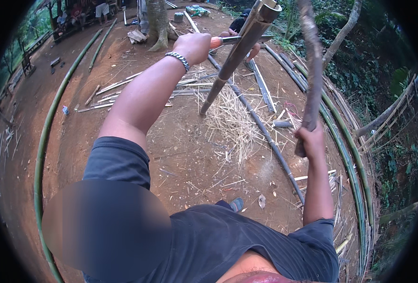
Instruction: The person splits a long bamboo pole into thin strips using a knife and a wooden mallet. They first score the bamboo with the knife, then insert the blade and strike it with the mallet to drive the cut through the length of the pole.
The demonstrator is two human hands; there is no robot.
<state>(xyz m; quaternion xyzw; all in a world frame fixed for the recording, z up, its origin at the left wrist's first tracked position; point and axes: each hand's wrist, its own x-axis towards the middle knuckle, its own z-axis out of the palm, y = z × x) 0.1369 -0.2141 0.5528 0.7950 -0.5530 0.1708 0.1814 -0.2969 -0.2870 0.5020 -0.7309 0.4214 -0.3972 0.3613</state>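
just beside left grip [193,48]: bamboo [233,61]

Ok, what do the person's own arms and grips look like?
The left sleeve and right sleeve are short and dark grey. The left arm has a chunky silver-coloured chain bracelet at the wrist; none shows on the right arm. The left grip and right grip are gloveless.

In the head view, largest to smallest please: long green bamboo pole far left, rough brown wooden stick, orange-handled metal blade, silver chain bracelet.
1. Long green bamboo pole
2. Rough brown wooden stick; nearness may enlarge it
3. Orange-handled metal blade
4. Silver chain bracelet
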